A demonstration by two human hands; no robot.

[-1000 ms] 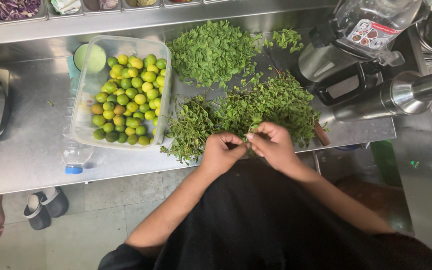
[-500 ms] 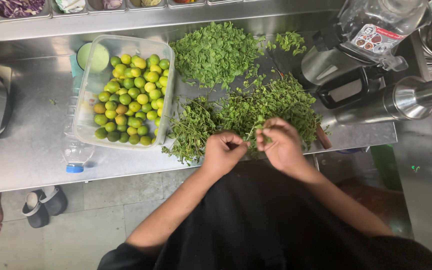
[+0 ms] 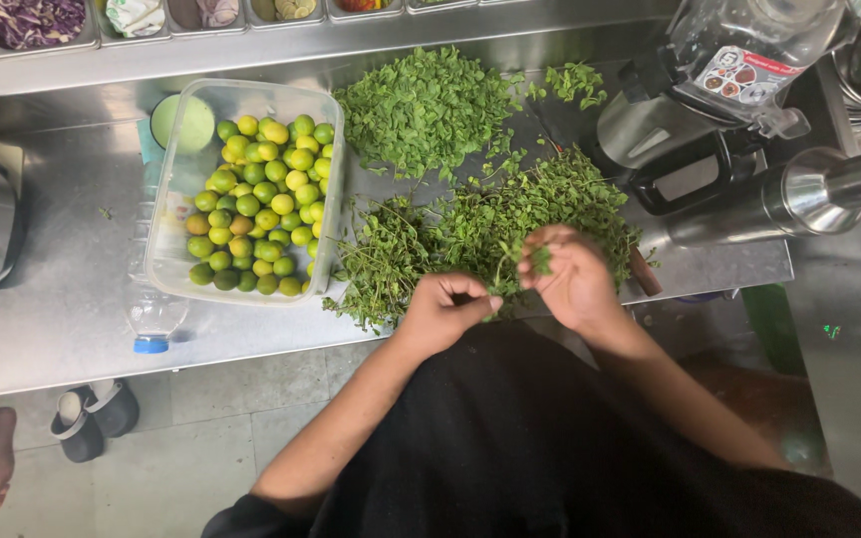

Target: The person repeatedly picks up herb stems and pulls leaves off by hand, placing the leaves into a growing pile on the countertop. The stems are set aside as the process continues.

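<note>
Both hands at the near edge of a steel counter (image 3: 62,319), over a pile of stemmed green herbs (image 3: 490,224). Left hand (image 3: 445,311) curled nearly closed, thumb and fingertips pinched together at the near edge of the pile; whether a stem lies between them cannot be told. Right hand (image 3: 570,279) just to the right, close to the left hand but not touching it, fingers bent inward and pinching a small leafy sprig (image 3: 540,261) held just above the pile.

Farther back, a separate heap of picked green leaves (image 3: 426,110), loose and stem-free in appearance, with a smaller scatter of leaves (image 3: 575,82) to its right. Left of both heaps, a clear plastic tub (image 3: 176,274) filled with small green and yellow limes (image 3: 261,199). Clear plastic bottle with blue cap (image 3: 151,317) lying at the tub's left near corner. Right of the herbs, a dark blender base (image 3: 685,174) and a steel flask (image 3: 799,199) on its side. Row of inset food pans (image 3: 151,20) along the far edge.
</note>
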